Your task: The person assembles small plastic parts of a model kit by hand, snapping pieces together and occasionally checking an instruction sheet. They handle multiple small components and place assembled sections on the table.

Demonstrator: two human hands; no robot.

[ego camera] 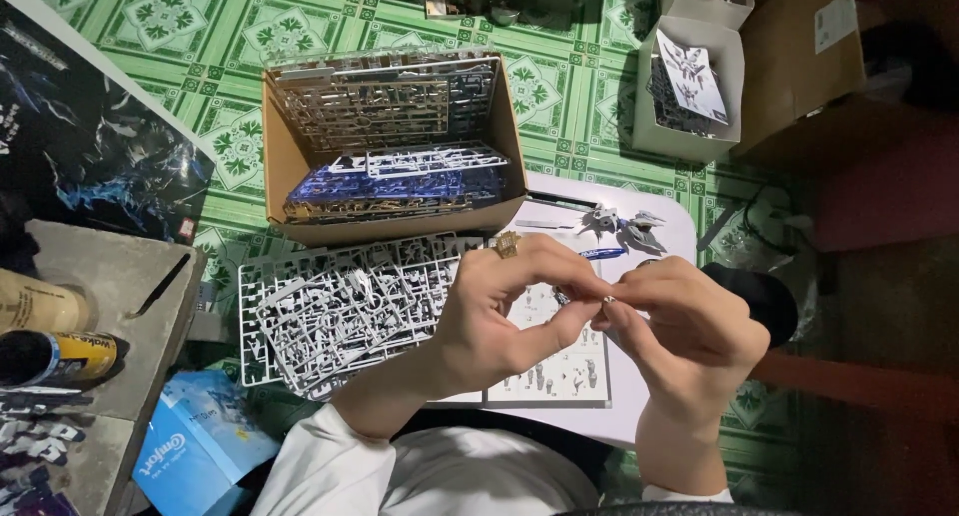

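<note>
Green patterned floor tiles all round; small white table (667, 226) over the lap, carrying an instruction sheet (559, 361) and loose grey part frames (335, 311).

Left hand (509, 311): grip closed to a pinch, thumb and forefinger tips meeting on a tiny pale plastic part (606, 299). Gold ring on one finger. Right hand (684, 326): grip likewise pinched shut on the same part from the other side, remaining fingers curled under.

Part sits between the two pinches, above the instruction sheet. Very small, whitish-grey; shape cannot be made out, mostly hidden by fingertips.

Risks, judged:
- Part so small that a slip of either pinch would likely drop it; off the table edge it would be hard to find on the busy tile pattern.
- Squeezing or twisting too hard could bend or snap a thin peg.
- Frames left of the left grip overhang the table edge; an elbow nudge could tip them off.

Beyond the grips: cardboard box (290, 156) of grey, white and blue frames, small assembled figure (624, 226), blue-handled tool (602, 253).
</note>
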